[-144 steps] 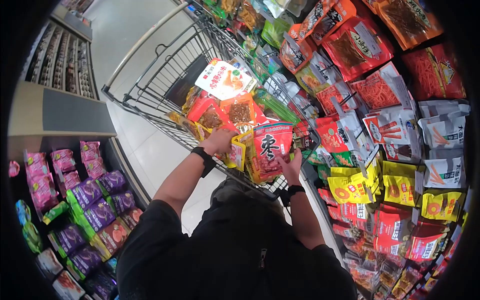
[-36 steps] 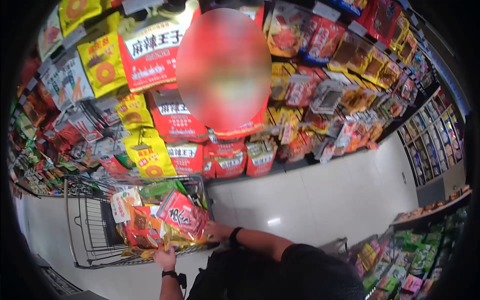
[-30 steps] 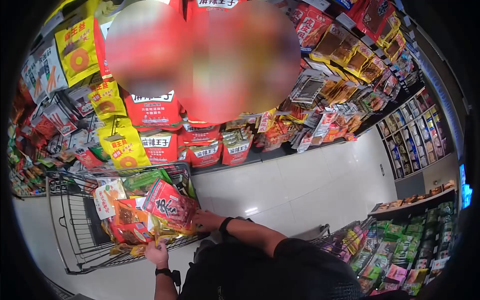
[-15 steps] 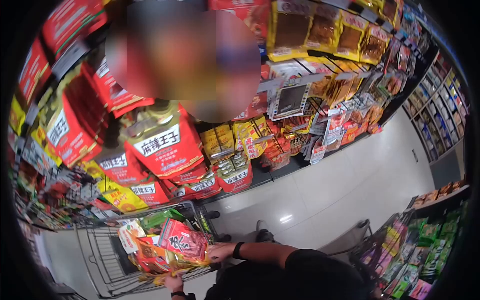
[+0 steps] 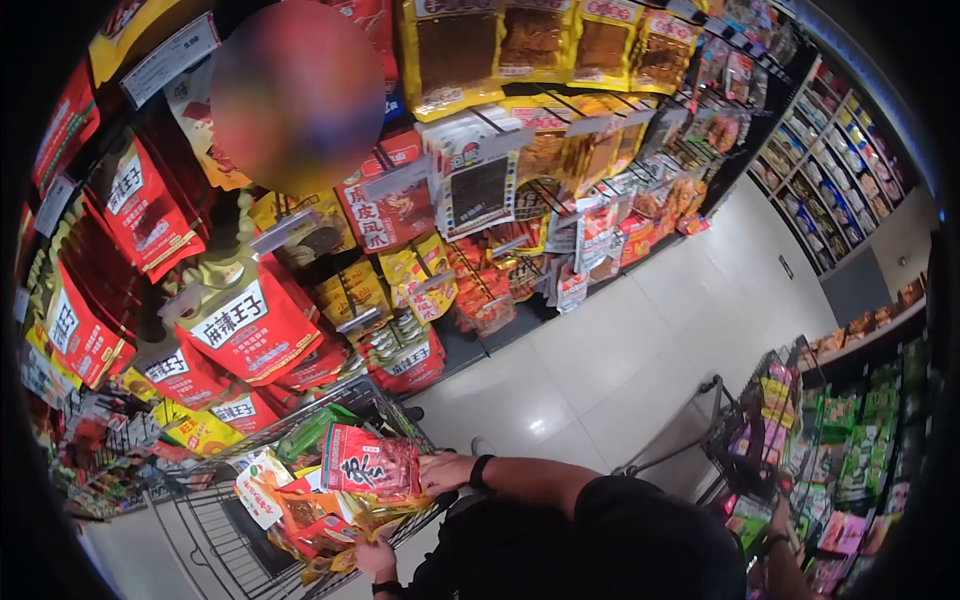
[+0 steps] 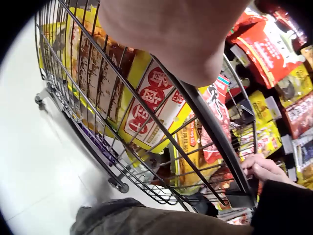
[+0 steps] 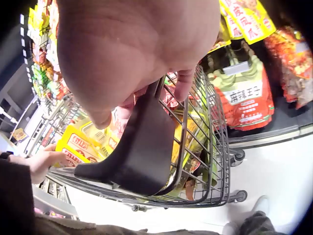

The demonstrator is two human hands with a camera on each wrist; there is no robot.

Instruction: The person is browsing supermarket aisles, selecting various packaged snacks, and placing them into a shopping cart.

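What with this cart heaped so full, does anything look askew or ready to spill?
The red snack packet with a black character lies tilted atop the heap, above the rim of the wire shopping cart; it might slide off. Nothing has spilled. Left hand and right hand grip its handle.

Bright snack packets in a grey wire cart (image 5: 205, 510) with a black handle (image 7: 142, 152).
Just beyond the fingers (image 7: 185, 85) of the right hand (image 5: 447, 472) lies a red packet (image 5: 370, 465) printed with a large black character. Beside the left hand (image 5: 375, 556), a yellow packet (image 6: 149, 105) shows red circles with white characters. Farther off hang red bags (image 5: 245, 325) with white labels, above glossy white floor tiles (image 5: 620, 350).
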